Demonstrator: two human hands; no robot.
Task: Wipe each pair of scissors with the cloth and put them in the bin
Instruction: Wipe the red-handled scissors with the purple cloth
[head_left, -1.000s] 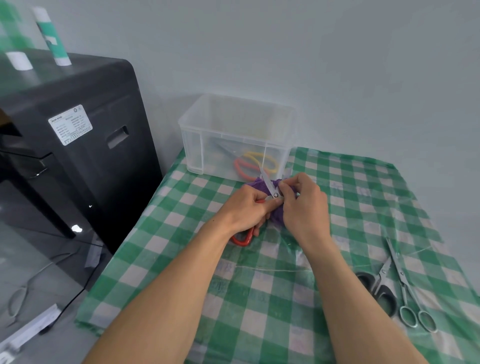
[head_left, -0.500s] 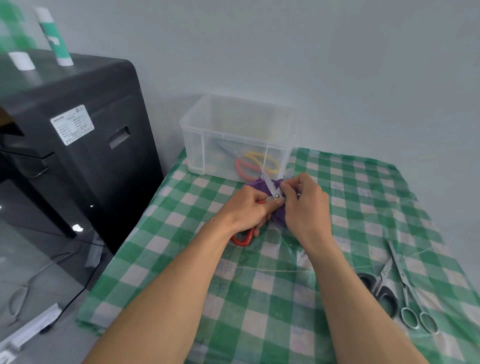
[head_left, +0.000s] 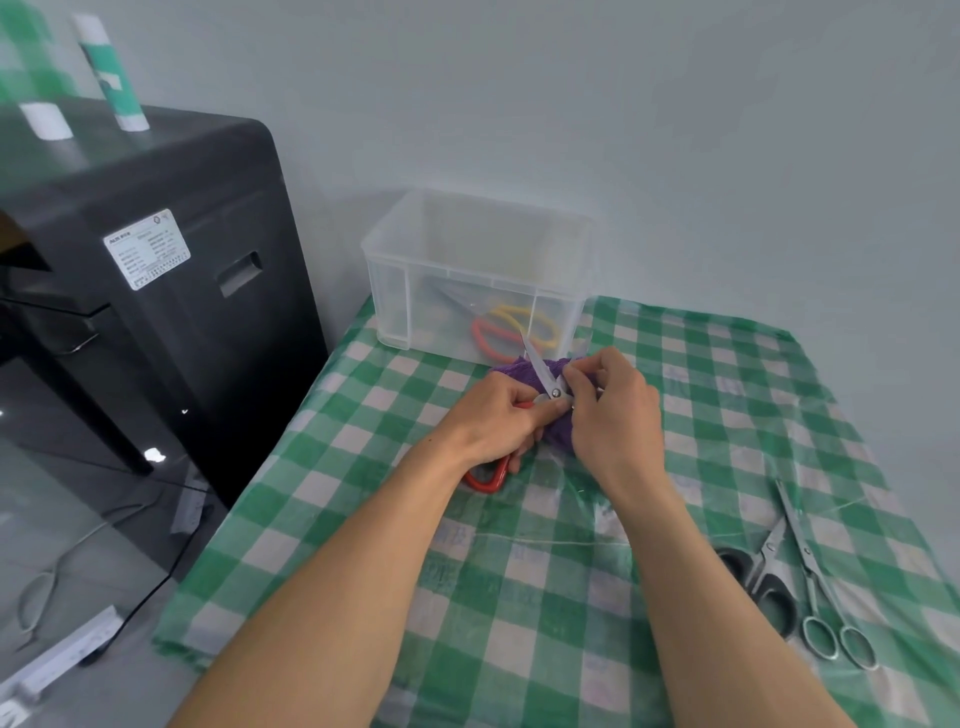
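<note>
My left hand (head_left: 498, 415) grips red-handled scissors (head_left: 540, 370) near their pivot; the red handle loop pokes out below my palm and one blade points up toward the bin. My right hand (head_left: 608, 410) pinches the purple cloth (head_left: 558, 434) against the scissors at the pivot. The clear plastic bin (head_left: 415, 291) stands just behind, with red- and yellow-handled scissors (head_left: 506, 327) lying inside. Two more pairs lie at the right front of the table: black-handled scissors (head_left: 761, 571) and slim all-metal scissors (head_left: 810, 577).
The table wears a green-and-white checked cloth (head_left: 571, 597). A black cabinet (head_left: 156, 291) stands to the left with a green-and-white tube (head_left: 111, 78) on top. Cables and a power strip (head_left: 57, 660) lie on the floor at the left.
Both hands stay at the same spot by the bin. My right fingers have shifted slightly on the cloth along the scissors; the blade points up much as before.
</note>
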